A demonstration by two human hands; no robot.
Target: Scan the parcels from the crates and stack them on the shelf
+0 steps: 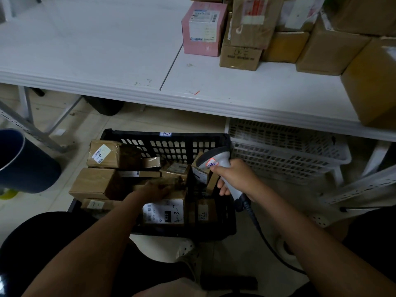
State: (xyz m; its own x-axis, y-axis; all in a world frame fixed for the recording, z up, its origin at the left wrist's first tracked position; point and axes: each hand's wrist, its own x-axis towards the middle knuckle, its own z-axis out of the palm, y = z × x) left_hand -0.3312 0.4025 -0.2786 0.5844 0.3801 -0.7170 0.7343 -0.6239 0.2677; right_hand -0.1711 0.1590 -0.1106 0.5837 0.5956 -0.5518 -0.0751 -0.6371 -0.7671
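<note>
The black crate stands on the floor below the front edge of the white shelf. It is filled with brown cardboard parcels, several bearing white labels. The labelled parcel, marked with handwritten figures, lies against the crate's near wall. A second parcel sits in the far left corner of the crate.

The left hand reaches down into the middle of the crate among the parcels. Its fingers are blurred and partly hidden; whether they have closed on a parcel cannot be determined.

The right hand is wrapped fully around the handle of the grey barcode scanner, which is held over the right side of the crate. The scanner head points toward the parcels. A dark coiled cable runs from the base of the handle toward the person.

Stacked parcels occupy the far right area of the shelf, including a pink box with cardboard boxes beside it. White crates stand nested under the shelf, just right of the black crate
</note>
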